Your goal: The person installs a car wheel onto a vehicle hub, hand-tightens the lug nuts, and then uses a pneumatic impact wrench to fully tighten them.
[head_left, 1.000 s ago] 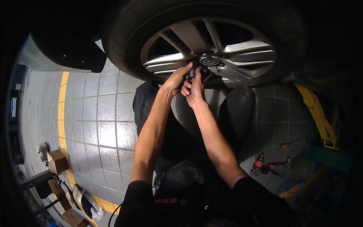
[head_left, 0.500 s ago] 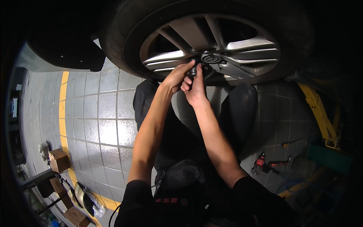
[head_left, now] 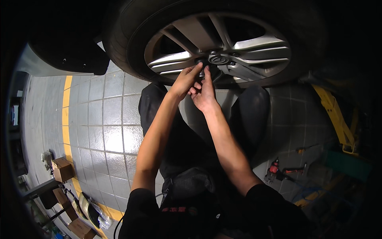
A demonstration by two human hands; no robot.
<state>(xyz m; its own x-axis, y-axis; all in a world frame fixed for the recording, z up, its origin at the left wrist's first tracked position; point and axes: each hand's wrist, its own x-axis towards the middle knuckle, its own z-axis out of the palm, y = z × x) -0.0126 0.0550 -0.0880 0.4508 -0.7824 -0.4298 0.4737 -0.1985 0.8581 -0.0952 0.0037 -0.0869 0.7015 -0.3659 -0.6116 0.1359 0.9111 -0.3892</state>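
In front of me stands a car wheel with a silver alloy rim (head_left: 195, 34) and a black tire (head_left: 133, 51). Both hands meet at its hub, just left of the round center cap (head_left: 218, 59). My left hand (head_left: 186, 81) is closed, its fingertips pinching a dark part at the lower left lug position. My right hand (head_left: 205, 93) is closed beside it, thumb up and fingers curled around a small, shiny metal cylinder (head_left: 201, 74), like a socket. The fingers hide most of it. Lug nuts (head_left: 213, 52) show around the cap.
Yellow metal framework (head_left: 334, 115) stands at the right. A red and black power tool (head_left: 273, 170), a hammer-like tool (head_left: 295, 171) and a screwdriver (head_left: 305, 149) lie on the tiled floor. Cardboard boxes (head_left: 63, 169) sit at the left by a yellow floor line (head_left: 66, 111).
The wheel and both hands appear slightly farther left and higher in the picture. My hands keep the same hold at the hub.
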